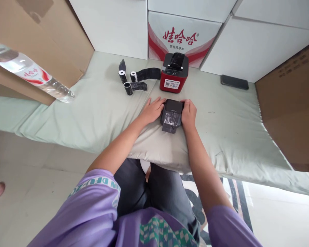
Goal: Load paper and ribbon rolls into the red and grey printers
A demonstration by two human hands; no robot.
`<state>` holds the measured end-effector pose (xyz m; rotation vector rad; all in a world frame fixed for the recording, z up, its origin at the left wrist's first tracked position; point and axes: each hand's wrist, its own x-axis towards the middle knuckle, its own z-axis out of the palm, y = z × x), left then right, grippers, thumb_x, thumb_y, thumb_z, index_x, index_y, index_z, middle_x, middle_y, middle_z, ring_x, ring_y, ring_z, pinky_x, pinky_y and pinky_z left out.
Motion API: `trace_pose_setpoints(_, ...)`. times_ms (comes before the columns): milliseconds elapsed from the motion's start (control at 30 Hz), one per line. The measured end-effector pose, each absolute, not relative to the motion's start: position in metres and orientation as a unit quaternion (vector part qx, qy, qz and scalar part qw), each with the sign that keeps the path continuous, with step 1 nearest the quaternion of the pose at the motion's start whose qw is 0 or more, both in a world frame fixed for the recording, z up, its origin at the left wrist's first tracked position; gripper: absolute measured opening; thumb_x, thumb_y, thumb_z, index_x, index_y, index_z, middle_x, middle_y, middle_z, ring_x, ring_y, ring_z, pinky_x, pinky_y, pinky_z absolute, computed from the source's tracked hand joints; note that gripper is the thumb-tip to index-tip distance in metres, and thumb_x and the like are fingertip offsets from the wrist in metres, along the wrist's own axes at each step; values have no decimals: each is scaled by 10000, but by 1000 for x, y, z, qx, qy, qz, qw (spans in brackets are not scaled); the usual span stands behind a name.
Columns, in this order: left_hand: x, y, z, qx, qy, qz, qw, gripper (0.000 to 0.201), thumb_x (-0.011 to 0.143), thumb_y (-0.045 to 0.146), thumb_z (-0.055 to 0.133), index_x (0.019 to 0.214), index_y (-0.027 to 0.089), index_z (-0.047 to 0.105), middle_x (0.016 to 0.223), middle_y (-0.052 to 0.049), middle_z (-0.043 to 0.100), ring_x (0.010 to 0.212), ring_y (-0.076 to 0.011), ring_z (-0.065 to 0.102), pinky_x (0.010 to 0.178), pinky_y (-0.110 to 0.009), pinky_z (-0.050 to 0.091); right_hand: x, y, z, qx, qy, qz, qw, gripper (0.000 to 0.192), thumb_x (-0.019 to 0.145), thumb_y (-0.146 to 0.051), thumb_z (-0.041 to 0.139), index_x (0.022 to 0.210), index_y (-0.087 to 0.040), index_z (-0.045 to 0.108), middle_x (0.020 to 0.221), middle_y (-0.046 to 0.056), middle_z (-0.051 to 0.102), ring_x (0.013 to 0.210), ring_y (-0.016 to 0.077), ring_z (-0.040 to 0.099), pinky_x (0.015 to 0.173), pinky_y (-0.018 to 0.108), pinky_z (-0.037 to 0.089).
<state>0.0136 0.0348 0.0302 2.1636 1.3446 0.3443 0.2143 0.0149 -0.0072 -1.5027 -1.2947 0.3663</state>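
A small black box-shaped device [172, 113] with a shiny label strip on top lies on the pale green padded surface [98, 113]. My left hand [152, 109] rests flat against its left side. My right hand [189, 113] grips its right side. Just behind it stands a red and black label printer [174, 72] with a black strip coming out of its top. To the left of the printer lie three small rolls [127, 81] of black tape, partly unrolled.
A black phone [234, 82] lies at the back right. A plastic water bottle [28, 70] juts in from the left. Cardboard boxes [290, 103] flank both sides, and white boxes [185, 36] line the back. My knees are under the near edge.
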Motion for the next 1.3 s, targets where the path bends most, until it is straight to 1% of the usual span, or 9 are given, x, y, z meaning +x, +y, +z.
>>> trace_pose_setpoints(133, 16, 33, 28, 806, 506, 133, 277, 650, 1101, 336, 160, 1688, 181, 391, 1770, -18, 414, 1726, -198, 208, 1441, -513, 13, 216, 15, -7, -624, -541, 148, 544, 667, 1039, -759, 285, 958, -229, 682, 936, 87, 743, 915, 230, 676, 884, 395, 501)
trace_pose_setpoints(267, 19, 31, 29, 805, 517, 112, 268, 655, 1104, 344, 144, 1701, 180, 356, 1787, -23, 385, 1739, -202, 149, 1440, -515, 10, 217, 17, -7, -627, -528, 143, 555, 642, 1035, -766, 295, 1036, -240, 663, 903, 65, 718, 879, 222, 666, 873, 394, 504)
trace_pose_setpoints(433, 20, 30, 27, 810, 525, 97, 243, 635, 1108, 350, 157, 1639, 166, 453, 1816, -35, 316, 1740, -227, 146, 1438, -535, 19, 217, 18, -8, -629, -517, 148, 561, 611, 1036, -746, 310, 1028, -243, 656, 905, 62, 712, 876, 219, 659, 867, 390, 506)
trace_pose_setpoints(500, 20, 31, 24, 810, 525, 102, 240, 629, 1111, 350, 155, 1620, 172, 478, 1810, -34, 332, 1736, -225, 167, 1438, -536, 31, 218, 18, -8, -631, -518, 153, 557, 615, 1035, -751, 310, 1032, -242, 655, 909, 63, 711, 875, 220, 658, 865, 391, 506)
trace_pose_setpoints(667, 20, 34, 18, 801, 529, 126, 249, 592, 1118, 351, 187, 1591, 232, 522, 1792, -15, 373, 1725, -207, 214, 1439, -522, 65, 218, 16, -6, -628, -528, 159, 549, 625, 1040, -756, 315, 1038, -235, 661, 947, 74, 721, 915, 227, 671, 883, 394, 511)
trace_pose_setpoints(833, 20, 37, 17, 784, 533, 158, 277, 551, 1126, 349, 223, 1552, 310, 569, 1763, 31, 424, 1712, -184, 256, 1440, -517, 78, 218, 16, -4, -625, -533, 168, 545, 653, 1030, -786, 309, 1018, -242, 672, 943, 63, 735, 910, 223, 674, 894, 392, 514)
trace_pose_setpoints(1000, 22, 36, 19, 784, 538, 156, 269, 559, 1123, 334, 220, 1545, 271, 581, 1753, 7, 447, 1708, -198, 269, 1437, -527, 96, 219, 16, -3, -624, -539, 166, 541, 673, 1022, -799, 303, 1020, -236, 673, 936, 64, 730, 910, 225, 668, 882, 386, 509)
trace_pose_setpoints(1167, 24, 37, 21, 778, 544, 172, 262, 553, 1130, 344, 222, 1523, 263, 603, 1720, -3, 499, 1686, -195, 326, 1430, -507, 130, 219, 17, -4, -623, -542, 167, 539, 681, 1021, -791, 304, 1020, -226, 683, 957, 74, 738, 922, 231, 668, 892, 395, 499)
trace_pose_setpoints(1300, 24, 37, 23, 772, 548, 185, 263, 551, 1131, 335, 234, 1534, 227, 594, 1693, -31, 537, 1667, -205, 368, 1425, -502, 153, 220, 19, -6, -620, -542, 171, 540, 665, 1020, -787, 320, 1015, -231, 685, 948, 68, 740, 918, 227, 667, 886, 390, 498)
